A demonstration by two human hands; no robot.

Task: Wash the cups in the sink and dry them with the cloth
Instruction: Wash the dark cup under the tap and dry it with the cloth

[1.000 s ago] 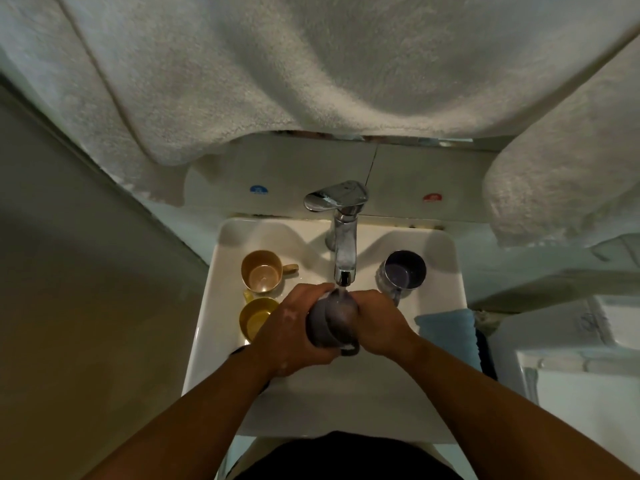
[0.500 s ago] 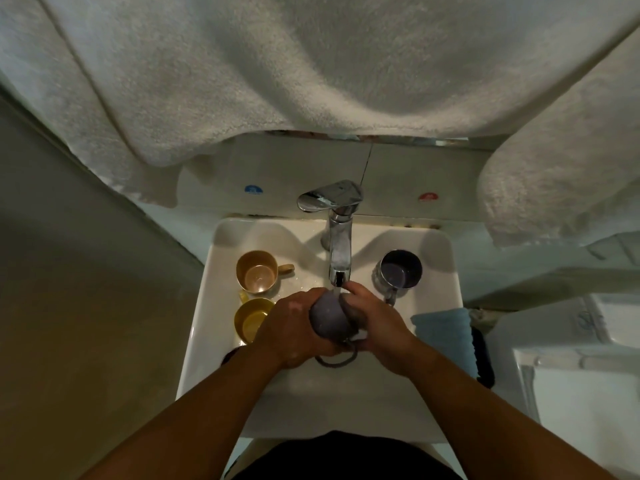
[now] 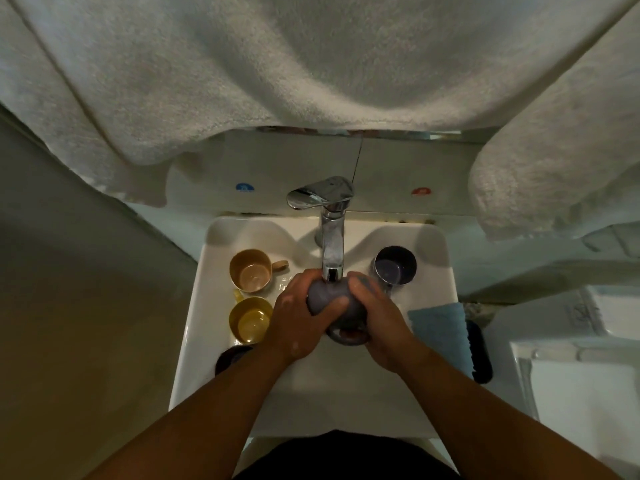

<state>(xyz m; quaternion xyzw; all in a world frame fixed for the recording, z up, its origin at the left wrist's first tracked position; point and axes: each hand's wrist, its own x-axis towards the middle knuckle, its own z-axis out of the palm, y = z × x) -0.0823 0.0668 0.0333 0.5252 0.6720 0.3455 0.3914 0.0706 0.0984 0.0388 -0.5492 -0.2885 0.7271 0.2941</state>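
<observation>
Two hands meet over the middle of the sink (image 3: 194, 327), both wrapped on one grey cup (image 3: 329, 301) held directly under the spout of the chrome tap (image 3: 330, 233). Left hand (image 3: 298, 320): fingers curled round the cup's left side, thumb laid across its front face. Right hand (image 3: 379, 318): fingers curled over the cup's right and far side, close together. Cup lies tilted, its rounded body up toward the spout, its rim or handle loop showing below the hands; which of the two is hard to tell in this dim light. No clear view of a water stream.

Sink's back-left corner: peach cup (image 3: 251, 275), upright, mouth open to the camera, handle pointing right toward the tap. Just in front of it along the left edge, touching or nearly so: yellow cup (image 3: 250, 320), upright, handle at its far left. Further forward on the left edge, a dark round object (image 3: 230, 358), partly hidden by the left forearm; probably another cup, not certain.

Sink's back-right corner: dark purple cup (image 3: 396, 270), upright, just beside the right hand's knuckles.

Right edge of the sink: folded blue cloth (image 3: 441, 329) draped over the rim, near the right wrist but apart from it. Beneath its outer side, a black object (image 3: 481, 358), unidentifiable.

Wall behind the tap: blue sticker (image 3: 245, 187) left, red sticker (image 3: 420, 191) right. Pale towels (image 3: 311, 64) hang across the top of the view.
</observation>
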